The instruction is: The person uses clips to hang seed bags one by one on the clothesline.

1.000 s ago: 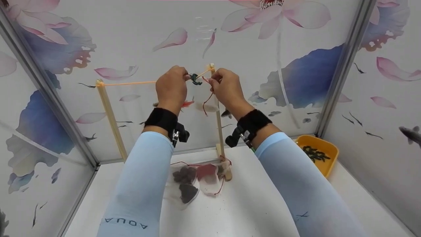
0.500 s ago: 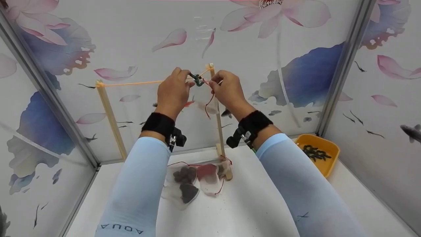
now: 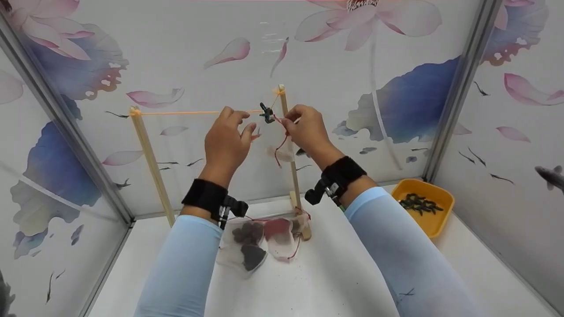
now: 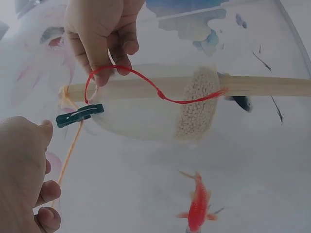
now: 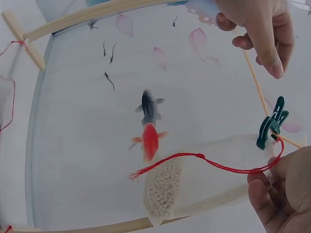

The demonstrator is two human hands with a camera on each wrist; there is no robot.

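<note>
A dark green clothespin [image 3: 266, 113] sits on the orange string [image 3: 189, 113] near the right post, and the red drawstring [image 4: 161, 95] of a sheer pouch [image 4: 198, 104] runs up to its jaws. Pale granules fill the pouch's lower end. My right hand [image 3: 307, 128] pinches the pouch at its gathered top, just beside the clothespin. To the left, my left hand [image 3: 227, 145] is apart from the clothespin, fingers loosely bent with nothing between them. In the right wrist view the clothespin [image 5: 273, 124] stands between both hands.
Wooden posts, left [image 3: 152, 167] and right [image 3: 294, 176], carry the string. More sheer pouches [image 3: 277, 240] with dark and red contents lie on the white table [image 3: 335, 273]. A yellow tray [image 3: 445, 220] of green clothespins [image 3: 421, 204] stands at right. A printed wall rises behind.
My left hand has let go of the clothespin and drawn back left and down, its fingers spreading. The clothespin stays on the string. My right hand has dropped slightly, still pinching the pouch.
</note>
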